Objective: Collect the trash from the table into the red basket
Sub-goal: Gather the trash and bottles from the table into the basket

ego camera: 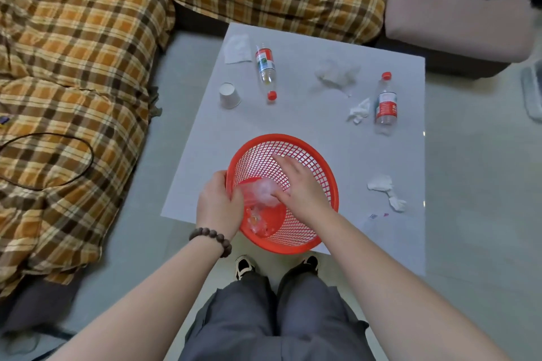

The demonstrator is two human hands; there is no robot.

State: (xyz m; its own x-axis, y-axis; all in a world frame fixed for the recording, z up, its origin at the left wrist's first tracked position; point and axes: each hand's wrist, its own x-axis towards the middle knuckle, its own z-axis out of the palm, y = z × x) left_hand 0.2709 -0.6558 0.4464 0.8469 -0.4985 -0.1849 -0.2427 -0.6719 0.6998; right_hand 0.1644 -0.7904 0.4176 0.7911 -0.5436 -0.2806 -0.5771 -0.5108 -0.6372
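Two hands work at the red basket (293, 149), which sits at the near edge of the table (322, 47) and serves as the reference landmark. Left of the basket, the left hand (217, 205) curls around the rim, thumb outside and fingers inside, steadying it. Inside the basket, a crumpled clear plastic bag (261, 189) lies against the left wall, with further clear wrapping below it on the basket floor. The right hand (299, 182) reaches into the basket with fingers loosely spread and the thumb touching the bag; whether it grips the bag or has let go cannot be told. Current step, as judged: depositing the plastic bag. Remaining trash, left to right, all beyond or right of the basket: a flat tissue (237, 48) far beyond, a paper cup (229, 95) on its side, a lying bottle (265, 72), a clear crumpled wrapper (335, 72), a small tissue wad (359, 110), a second bottle (385, 104), and two tissue pieces (381, 183) near the right of the basket. Next move, as judged: withdraw the right hand and take the nearest tissue pieces, pinching lightly, since they are soft and light
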